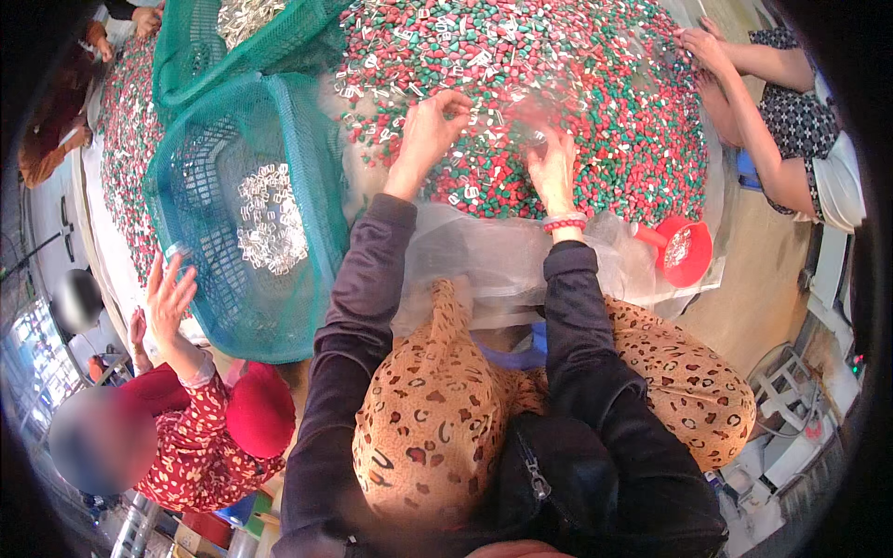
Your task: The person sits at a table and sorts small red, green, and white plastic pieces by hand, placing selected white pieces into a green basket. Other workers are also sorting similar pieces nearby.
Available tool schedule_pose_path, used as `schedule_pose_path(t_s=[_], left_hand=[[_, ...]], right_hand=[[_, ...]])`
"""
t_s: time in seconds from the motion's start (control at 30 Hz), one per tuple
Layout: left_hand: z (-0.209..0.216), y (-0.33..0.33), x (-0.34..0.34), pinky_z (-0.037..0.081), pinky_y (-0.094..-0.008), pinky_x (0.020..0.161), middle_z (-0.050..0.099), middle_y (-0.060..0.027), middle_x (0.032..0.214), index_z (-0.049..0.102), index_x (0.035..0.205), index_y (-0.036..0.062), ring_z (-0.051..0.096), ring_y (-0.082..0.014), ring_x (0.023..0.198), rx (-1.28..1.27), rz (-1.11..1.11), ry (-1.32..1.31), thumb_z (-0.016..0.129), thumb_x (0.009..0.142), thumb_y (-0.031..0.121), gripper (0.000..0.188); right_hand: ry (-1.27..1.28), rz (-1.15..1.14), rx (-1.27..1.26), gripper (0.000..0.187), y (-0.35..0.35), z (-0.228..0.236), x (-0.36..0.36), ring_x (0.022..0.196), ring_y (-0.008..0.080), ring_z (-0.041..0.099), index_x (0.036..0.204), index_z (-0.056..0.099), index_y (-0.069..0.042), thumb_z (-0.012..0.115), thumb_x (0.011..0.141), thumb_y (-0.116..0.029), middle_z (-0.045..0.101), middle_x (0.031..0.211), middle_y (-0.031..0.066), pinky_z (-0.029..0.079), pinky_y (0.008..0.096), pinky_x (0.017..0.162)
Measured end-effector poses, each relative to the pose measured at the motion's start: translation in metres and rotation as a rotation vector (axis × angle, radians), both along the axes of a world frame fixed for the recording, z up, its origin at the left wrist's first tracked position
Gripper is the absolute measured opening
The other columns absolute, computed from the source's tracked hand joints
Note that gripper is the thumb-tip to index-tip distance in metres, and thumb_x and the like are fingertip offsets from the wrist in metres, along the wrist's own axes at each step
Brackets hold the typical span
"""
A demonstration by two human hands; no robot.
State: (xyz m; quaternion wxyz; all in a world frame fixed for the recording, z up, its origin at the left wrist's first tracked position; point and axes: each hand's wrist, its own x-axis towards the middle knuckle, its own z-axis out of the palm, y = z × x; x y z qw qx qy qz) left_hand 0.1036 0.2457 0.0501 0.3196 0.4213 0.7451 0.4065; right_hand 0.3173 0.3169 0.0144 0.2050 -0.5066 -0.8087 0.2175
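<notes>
Nearest, our dark sleeves (pixel 358 298) reach out over leopard-print trousers (pixel 428 418) to the hands, set above a heap of small red and green pieces (pixel 642 163) mixed with pale ones. Our left hand (pixel 428 139) is curled, thumb and fingertips drawn close; our right hand (pixel 554 175) is bent at the fingers and partly blurred, and we cannot tell whether either grips a piece. The heap lies beneath both and spreads well beyond them. Just on our side of the hands, the plastic-covered counter (pixel 446 244) has a slack, rumpled sheet; a dragging sleeve could, we judge, pull pieces into our lap. To the right hand's right, a red scoop (pixel 699 263) holding pale pieces sits near the edge, so a stray elbow might tip it over the tan floor (pixel 744 302). Left of the left hand is a net-lined blue basket (pixel 209 321) of clear pieces (pixel 272 223); a careless toss could mix colours in. A co-worker's hand (pixel 169 299) is by its rim. Farther left stands a green basket (pixel 186 79), and far right another worker's hands (pixel 704 48) meet the heap.
</notes>
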Motion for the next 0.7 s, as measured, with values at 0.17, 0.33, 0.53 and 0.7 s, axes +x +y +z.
schedule_pose_path(t_s=[0.17, 0.33, 0.53, 0.7], left_hand=[[0.005, 0.004, -0.004, 0.052, -0.0294, 0.064, 0.070, -0.0065, 0.083, 0.068, 0.102, 0.0056, 0.065, -0.0128, 0.067, -0.049, -0.086, -0.047, 0.063, 0.082, 0.010, 0.020], [0.001, -0.013, -0.006, 0.050, -0.0269, 0.074, 0.060, -0.0050, 0.094, 0.060, 0.110, -0.0012, 0.061, -0.0144, 0.084, 0.017, 0.073, -0.653, 0.059, 0.089, 0.005, 0.022], [0.014, -0.051, -0.025, 0.049, -0.0255, 0.071, 0.060, -0.0029, 0.090, 0.054, 0.113, 0.0012, 0.059, -0.0120, 0.079, 0.165, 0.316, -0.986, 0.058, 0.091, 0.008, 0.023], [0.032, -0.067, -0.046, 0.047, -0.0237, 0.064, 0.060, -0.0016, 0.089, 0.058, 0.103, 0.0033, 0.057, -0.0111, 0.078, 0.292, 0.446, -0.948, 0.059, 0.091, 0.010, 0.013]], right_hand=[[-0.055, -0.093, -0.240, 0.019, 0.016, -0.019, 0.016, 0.088, 0.0333, 0.061, 0.096, 0.069, -0.008, 0.067, 0.077, -0.008, 0.061, 0.096, 0.0164, 0.049, 0.0429, 0.078], [0.086, -0.089, -0.198, 0.015, 0.017, -0.012, 0.001, 0.089, 0.0336, 0.062, 0.094, 0.069, -0.009, 0.065, 0.081, -0.012, 0.062, 0.092, 0.0161, 0.049, 0.0426, 0.077], [-0.101, 0.142, -0.137, 0.017, 0.030, -0.026, -0.058, 0.094, 0.0343, 0.061, 0.097, 0.067, -0.008, 0.063, 0.083, -0.017, 0.061, 0.097, 0.0153, 0.050, 0.0453, 0.078], [-0.213, 0.250, -0.104, 0.014, 0.034, -0.037, -0.070, 0.092, 0.0347, 0.059, 0.089, 0.065, -0.004, 0.063, 0.079, -0.014, 0.062, 0.096, 0.0153, 0.050, 0.0468, 0.076]])
